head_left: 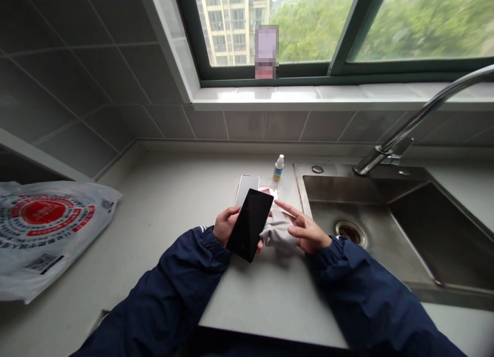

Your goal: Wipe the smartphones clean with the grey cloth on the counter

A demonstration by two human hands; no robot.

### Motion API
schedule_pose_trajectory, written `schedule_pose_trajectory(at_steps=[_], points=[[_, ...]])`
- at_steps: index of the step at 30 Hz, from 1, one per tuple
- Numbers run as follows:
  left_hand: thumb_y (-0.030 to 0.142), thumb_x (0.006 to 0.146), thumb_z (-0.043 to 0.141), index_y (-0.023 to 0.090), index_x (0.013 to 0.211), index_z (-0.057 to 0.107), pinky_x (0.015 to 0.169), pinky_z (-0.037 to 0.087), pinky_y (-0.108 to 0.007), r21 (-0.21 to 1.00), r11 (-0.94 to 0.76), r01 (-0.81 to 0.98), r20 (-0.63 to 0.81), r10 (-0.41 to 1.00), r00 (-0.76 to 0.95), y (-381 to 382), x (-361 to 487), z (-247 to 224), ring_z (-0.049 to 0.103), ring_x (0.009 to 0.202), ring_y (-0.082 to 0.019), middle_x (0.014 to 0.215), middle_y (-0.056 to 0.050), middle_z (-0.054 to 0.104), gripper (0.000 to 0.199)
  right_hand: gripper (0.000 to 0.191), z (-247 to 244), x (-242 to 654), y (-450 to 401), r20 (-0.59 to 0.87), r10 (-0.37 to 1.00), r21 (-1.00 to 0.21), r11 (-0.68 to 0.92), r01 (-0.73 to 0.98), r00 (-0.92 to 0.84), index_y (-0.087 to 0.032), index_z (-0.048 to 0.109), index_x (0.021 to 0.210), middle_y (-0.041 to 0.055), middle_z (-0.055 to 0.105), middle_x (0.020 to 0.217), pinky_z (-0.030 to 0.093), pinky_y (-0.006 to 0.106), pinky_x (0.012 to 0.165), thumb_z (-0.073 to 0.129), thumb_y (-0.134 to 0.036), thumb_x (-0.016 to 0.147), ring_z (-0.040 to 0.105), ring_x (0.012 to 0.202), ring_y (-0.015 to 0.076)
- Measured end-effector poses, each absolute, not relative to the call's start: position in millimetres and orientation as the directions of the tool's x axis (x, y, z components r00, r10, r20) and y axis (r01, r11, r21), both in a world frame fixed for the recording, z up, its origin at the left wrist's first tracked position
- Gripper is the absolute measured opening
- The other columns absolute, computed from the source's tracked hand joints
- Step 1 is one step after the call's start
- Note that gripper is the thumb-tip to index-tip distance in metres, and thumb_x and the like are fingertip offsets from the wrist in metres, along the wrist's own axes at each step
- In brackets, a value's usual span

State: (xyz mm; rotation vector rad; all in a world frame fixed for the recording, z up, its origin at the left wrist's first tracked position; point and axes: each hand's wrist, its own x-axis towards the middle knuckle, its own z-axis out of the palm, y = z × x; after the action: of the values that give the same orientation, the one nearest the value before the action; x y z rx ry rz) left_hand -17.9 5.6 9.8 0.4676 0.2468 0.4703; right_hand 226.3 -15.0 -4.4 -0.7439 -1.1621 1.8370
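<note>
My left hand point(227, 226) grips a black smartphone point(249, 225) by its edge and holds it tilted, dark screen facing up. My right hand point(306, 232) hovers beside the phone with its fingers apart, holding nothing, just above a crumpled grey cloth point(278, 234). Behind the hands, a second, pale phone or screen protector point(247, 190) lies flat on the counter. Next to it sits a small packet with a pink mark point(269, 192). A small white-capped spray bottle point(278, 168) stands upright further back.
A stainless steel double sink point(366, 228) lies right of the hands, under an arched faucet point(420, 115). A printed white plastic bag point(46, 228) lies at the counter's left. Tiled wall and a window sill run along the back.
</note>
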Motion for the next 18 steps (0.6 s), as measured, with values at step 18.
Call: schedule_pose_trajectory(at_steps=[18], points=[[0.051,0.087,0.03,0.007,0.139,0.04,0.075,0.044,-0.046,0.478,0.765,-0.431,-0.142,0.552,0.821,9.7,-17.4,6.0,0.066,0.081,-0.034,0.109,-0.018,0.065,0.069,0.05,-2.3,239.8,-6.7,-0.102,0.972,-0.962,-0.15,-0.228,-0.211,-0.021,0.062,0.097,0.0026,0.069,0.08,0.055,0.03,0.06,0.086,-0.04,0.057,0.068,0.066,0.0189]])
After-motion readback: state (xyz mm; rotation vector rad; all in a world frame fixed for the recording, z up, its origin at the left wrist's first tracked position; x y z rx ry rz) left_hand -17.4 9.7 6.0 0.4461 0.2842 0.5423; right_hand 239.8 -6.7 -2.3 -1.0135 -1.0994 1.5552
